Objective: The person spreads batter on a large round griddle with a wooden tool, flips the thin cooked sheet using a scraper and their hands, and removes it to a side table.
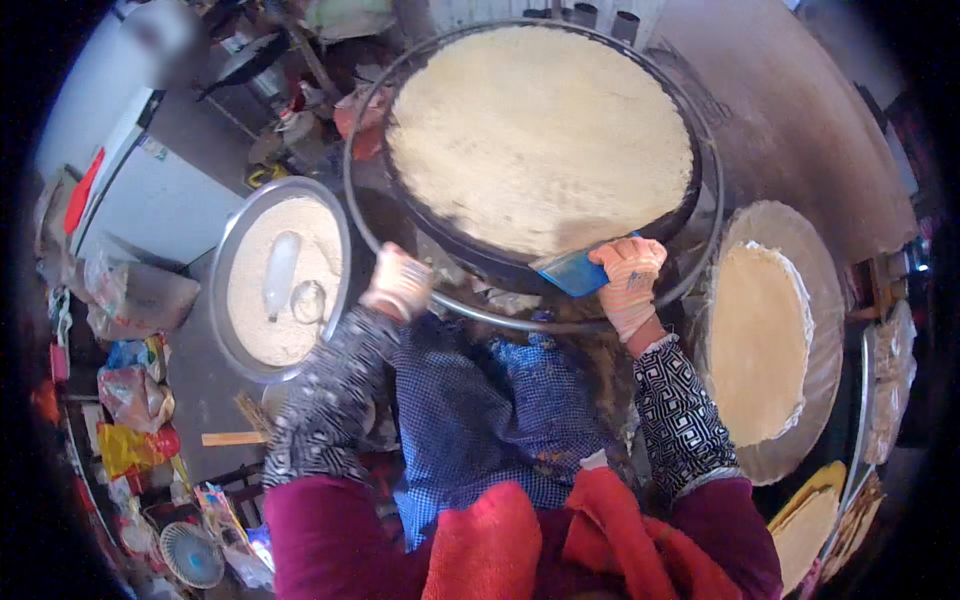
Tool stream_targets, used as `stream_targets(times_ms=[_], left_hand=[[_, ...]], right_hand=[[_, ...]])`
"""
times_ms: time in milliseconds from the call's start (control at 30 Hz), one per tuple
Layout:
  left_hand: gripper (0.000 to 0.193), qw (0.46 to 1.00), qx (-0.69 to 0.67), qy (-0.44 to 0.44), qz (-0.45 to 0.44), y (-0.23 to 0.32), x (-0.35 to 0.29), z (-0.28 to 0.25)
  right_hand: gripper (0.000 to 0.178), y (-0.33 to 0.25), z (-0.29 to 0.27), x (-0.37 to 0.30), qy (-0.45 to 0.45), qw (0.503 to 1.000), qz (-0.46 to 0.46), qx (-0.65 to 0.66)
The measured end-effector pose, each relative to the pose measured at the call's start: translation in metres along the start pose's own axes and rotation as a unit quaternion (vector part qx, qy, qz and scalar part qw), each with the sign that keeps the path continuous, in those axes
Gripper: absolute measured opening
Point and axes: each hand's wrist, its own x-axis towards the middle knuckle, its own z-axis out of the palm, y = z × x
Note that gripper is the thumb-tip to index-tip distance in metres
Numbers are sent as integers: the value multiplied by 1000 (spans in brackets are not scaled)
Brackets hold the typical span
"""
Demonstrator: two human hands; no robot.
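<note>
A large round griddle [450, 225] carries a pale, thin layer of batter [540, 130] across nearly all its top. My right hand [632, 280], in an orange-and-white striped glove, is closed on a flat blue scraper [572, 272]. The scraper's edge meets the near rim of the griddle and the batter there. My left hand [399, 284], gloved alike, is at the near left part of a metal ring [478, 311] that circles the griddle. Motion smears its fingers, so I cannot make out whether it grips the ring.
At left stands a metal basin [222, 300] of pale batter or meal, with a clear bottle [281, 275] and a round ladle-like thing [308, 300] in it. Pale flatbread [760, 345] lies on a round tray [830, 400] at right. A white cabinet [165, 200] stands far left.
</note>
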Motion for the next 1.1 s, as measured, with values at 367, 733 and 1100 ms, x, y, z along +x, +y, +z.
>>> stream_targets(times_ms=[367,733,1100], left_hand=[[35,836,-332,317,301,239,-110,-80],[80,930,-315,20,-191,147,-131,14],[71,916,-343,34,-204,137,-121,21]], right_hand=[[13,-18,16,-7,-8,1000,6,1],[6,-23,29,-10,-30,999,16,-34],[10,-30,29,-2,-82,995,33,-55]])
